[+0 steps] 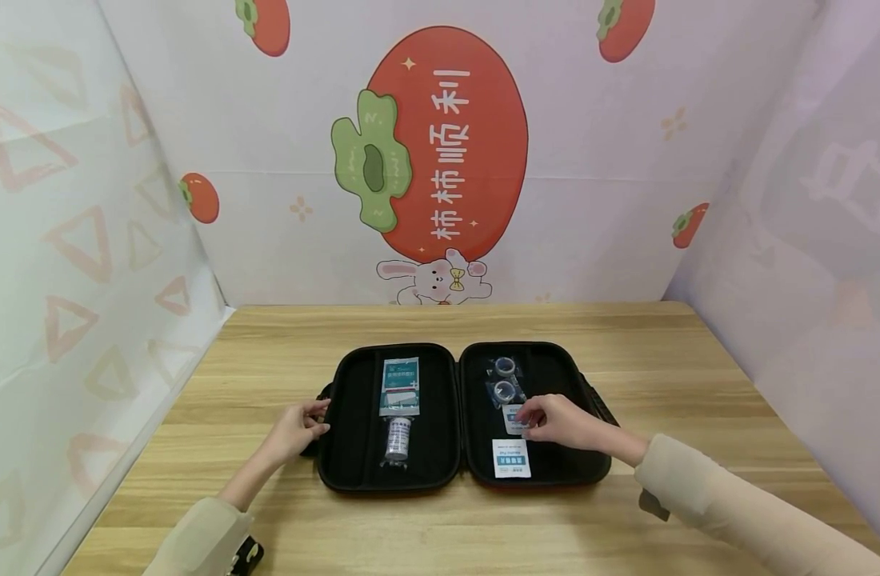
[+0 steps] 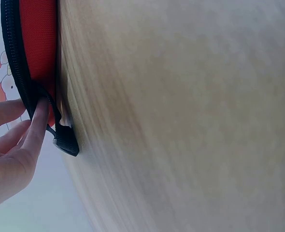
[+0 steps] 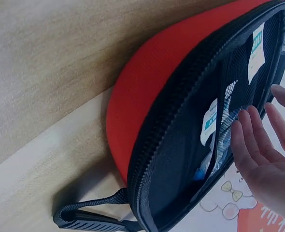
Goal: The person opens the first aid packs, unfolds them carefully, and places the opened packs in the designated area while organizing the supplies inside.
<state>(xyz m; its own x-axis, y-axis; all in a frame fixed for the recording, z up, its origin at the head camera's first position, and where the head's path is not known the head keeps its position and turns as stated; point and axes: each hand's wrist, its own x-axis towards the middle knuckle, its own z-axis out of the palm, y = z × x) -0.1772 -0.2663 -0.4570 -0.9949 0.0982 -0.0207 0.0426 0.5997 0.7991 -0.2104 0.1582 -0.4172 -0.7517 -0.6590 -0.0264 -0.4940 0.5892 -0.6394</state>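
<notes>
A zip case (image 1: 354,384), black inside and red outside, lies unfolded on the wooden table. At its left edge my left hand (image 1: 300,428) holds the rim, one finger on the red side (image 2: 38,48) by the black strap. My right hand (image 1: 558,422) hovers over the right half, fingertips overlapping a small white and blue packet (image 1: 513,419) in the head view. Seen from the right wrist, its fingers (image 3: 258,140) are loosely bent and apart, with nothing between them. A second such packet (image 1: 510,458) lies nearer the front edge.
Two tape rolls (image 1: 505,379) in clear wrap sit at the back of the right half. In the left half are a teal packet (image 1: 400,386) and a wrapped white cylinder (image 1: 398,440). A handle (image 3: 92,220) sticks out beside the case. A printed backdrop (image 1: 591,160) stands behind.
</notes>
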